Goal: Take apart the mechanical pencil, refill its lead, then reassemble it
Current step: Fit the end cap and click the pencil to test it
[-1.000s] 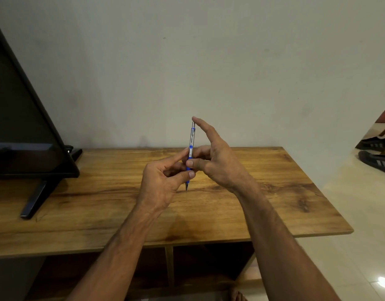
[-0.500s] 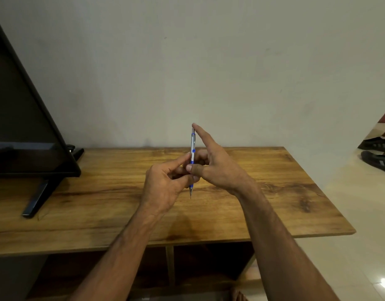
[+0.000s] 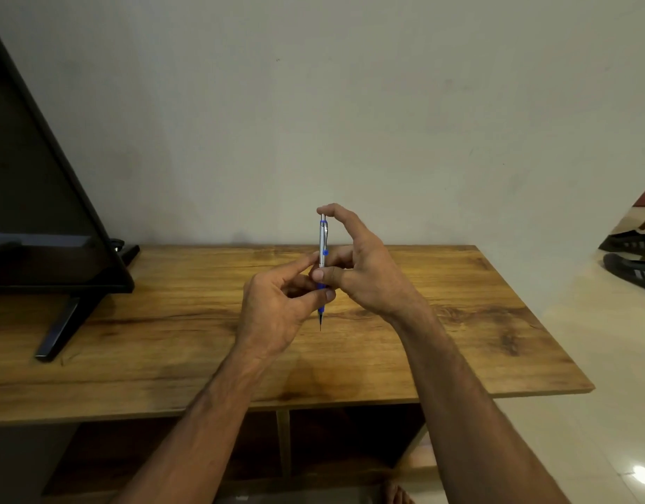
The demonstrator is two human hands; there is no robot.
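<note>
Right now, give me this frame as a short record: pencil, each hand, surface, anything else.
pencil: mechanical pencil, upright, tip down, held in the air, looks assembled
left hand: pinches the blue grip near the tip
right hand: pinches the barrel, index fingertip on the top cap
surface: wooden table
other: dark screen on a stand, at left

Mechanical pencil (image 3: 323,241), upright: blue grip section largely covered by fingers of the left hand (image 3: 277,307) and right hand (image 3: 364,271); top end partly masked by the right index fingertip; tip too fine to tell whether lead protrudes; television (image 3: 41,212) cut by the left edge; dark footwear (image 3: 633,272) cut by the right edge; foot (image 3: 397,494) cut by the bottom edge.
</note>
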